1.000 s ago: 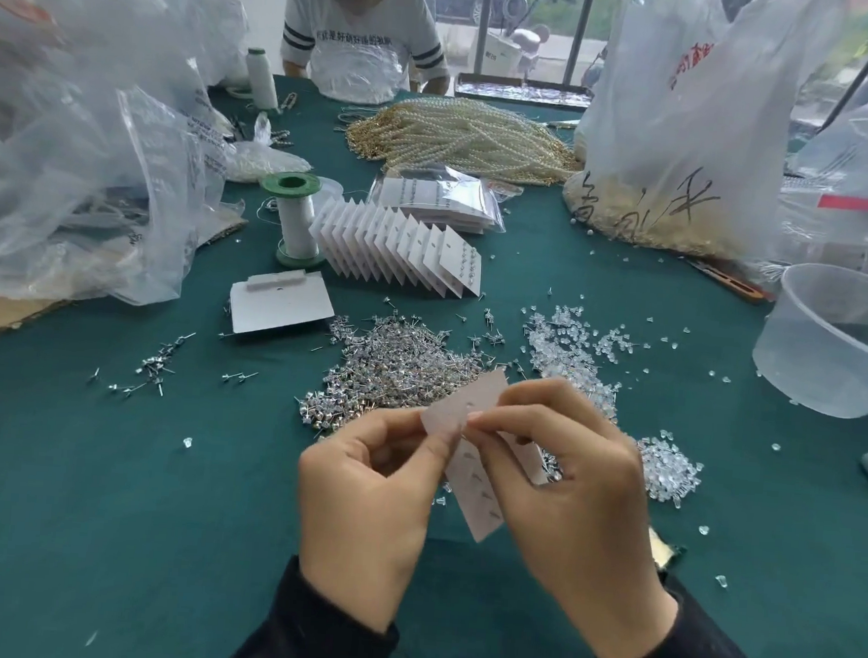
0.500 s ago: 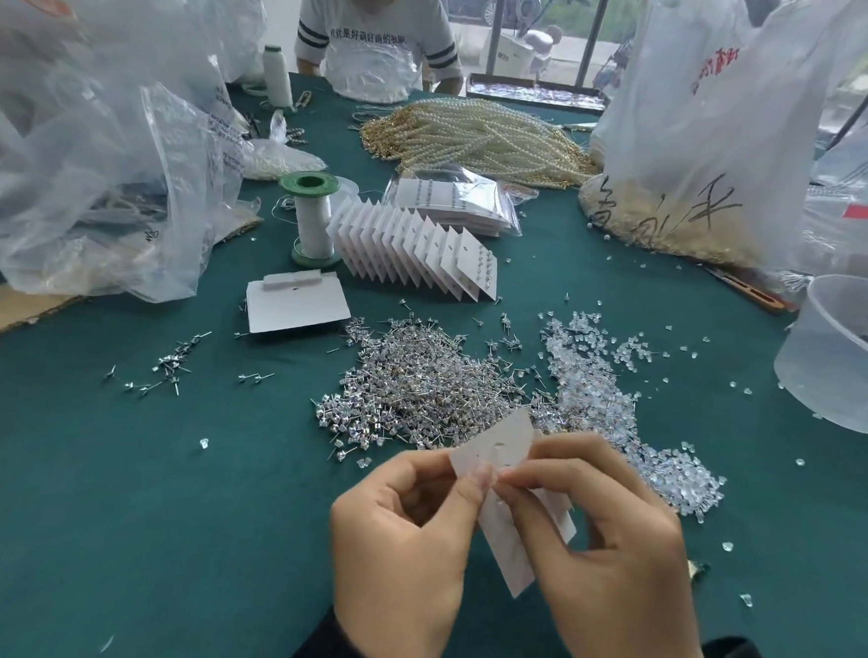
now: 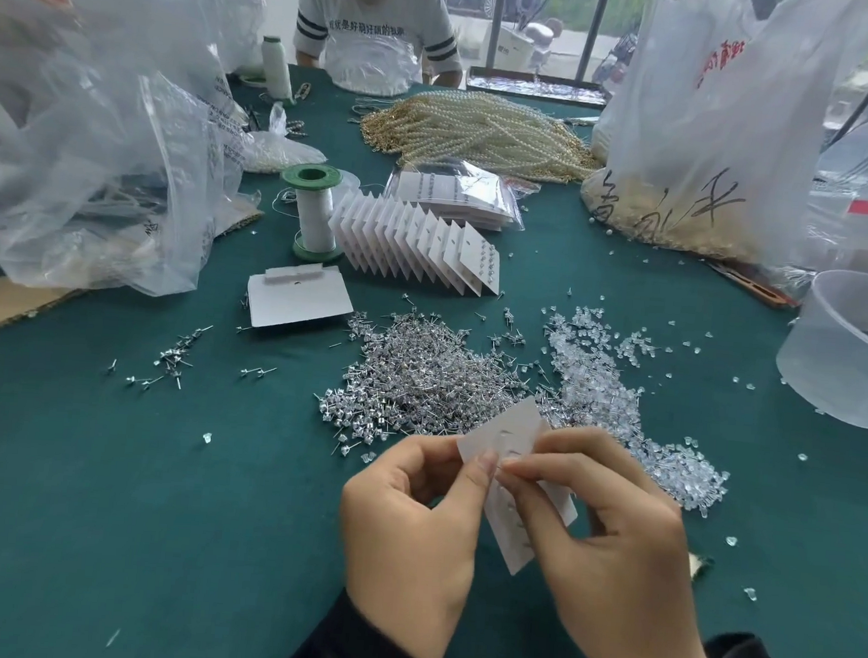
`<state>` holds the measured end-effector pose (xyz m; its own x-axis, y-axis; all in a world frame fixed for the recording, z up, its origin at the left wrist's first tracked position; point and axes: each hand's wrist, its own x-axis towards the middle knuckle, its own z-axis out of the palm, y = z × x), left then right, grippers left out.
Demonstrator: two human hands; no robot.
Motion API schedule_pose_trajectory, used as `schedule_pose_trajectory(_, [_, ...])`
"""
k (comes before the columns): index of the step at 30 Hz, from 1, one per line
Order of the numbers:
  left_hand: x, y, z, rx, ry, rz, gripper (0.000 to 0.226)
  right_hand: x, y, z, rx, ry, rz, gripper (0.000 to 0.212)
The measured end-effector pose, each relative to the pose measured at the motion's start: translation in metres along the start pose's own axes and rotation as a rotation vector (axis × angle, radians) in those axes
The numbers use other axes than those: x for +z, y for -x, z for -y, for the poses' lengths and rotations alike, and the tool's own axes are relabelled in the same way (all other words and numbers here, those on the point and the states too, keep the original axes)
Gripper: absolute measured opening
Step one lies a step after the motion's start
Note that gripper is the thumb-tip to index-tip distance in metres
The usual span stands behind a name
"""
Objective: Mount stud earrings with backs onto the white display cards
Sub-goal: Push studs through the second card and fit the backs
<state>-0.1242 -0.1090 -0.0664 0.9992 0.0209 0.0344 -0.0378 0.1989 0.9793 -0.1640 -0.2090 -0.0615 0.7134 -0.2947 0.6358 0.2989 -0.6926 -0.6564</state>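
Left hand (image 3: pixel 408 522) pinched the edge of a small white paper display card (image 3: pixel 512 429); right hand (image 3: pixel 612 547) pinched its face with curled fingers, both just nearer than the silver stud-earring heap (image 3: pixel 418 374).

Left of the hands, the dark green cloth counter (image 3: pixel 100 511) offers a broad open stretch down to the near edge, broken only by a thin scatter of loose silver studs (image 3: pixel 173 362) farther out. Straight ahead, a wide heap of silver stud earrings (image 3: pixel 418 374) touches a heap of clear plastic backs (image 3: pixel 602 392) on its right. Both heaps bar the way just beyond the small white display card (image 3: pixel 513 493) pinched by the left hand (image 3: pixel 407 532) and right hand (image 3: pixel 621 563). Behind the heaps stand a fanned row of white cards (image 3: pixel 417 245) and an upright green-ended thread spool (image 3: pixel 314 212). Crumpled clear plastic bags (image 3: pixel 90 150) wall off the far left, and a translucent plastic tub (image 3: pixel 846 352) closes the right.
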Motion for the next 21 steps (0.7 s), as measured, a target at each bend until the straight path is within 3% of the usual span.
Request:
schedule_pose_trajectory(6, [0.017, -0.009, -0.015, 0.070, -0.132, 0.066, 0.014, -0.006, -0.005, -0.003, 0.033, -0.021, -0.103, 0.006])
schedule_pose_trajectory(11, [0.057, -0.015, -0.030, 0.119, -0.252, 0.142, 0.027, -0.028, -0.024, -0.012, 0.020, 0.051, -0.213, 0.021])
schedule_pose_trajectory(15, [0.078, -0.016, -0.032, 0.125, -0.258, 0.143, 0.010, -0.038, -0.035, -0.019, 0.083, 0.122, -0.200, 0.025])
schedule_pose_trajectory(21, [0.103, -0.020, -0.027, 0.128, -0.301, 0.120, 0.010, -0.056, -0.057, -0.030, 0.262, -0.011, -0.059, 0.019])
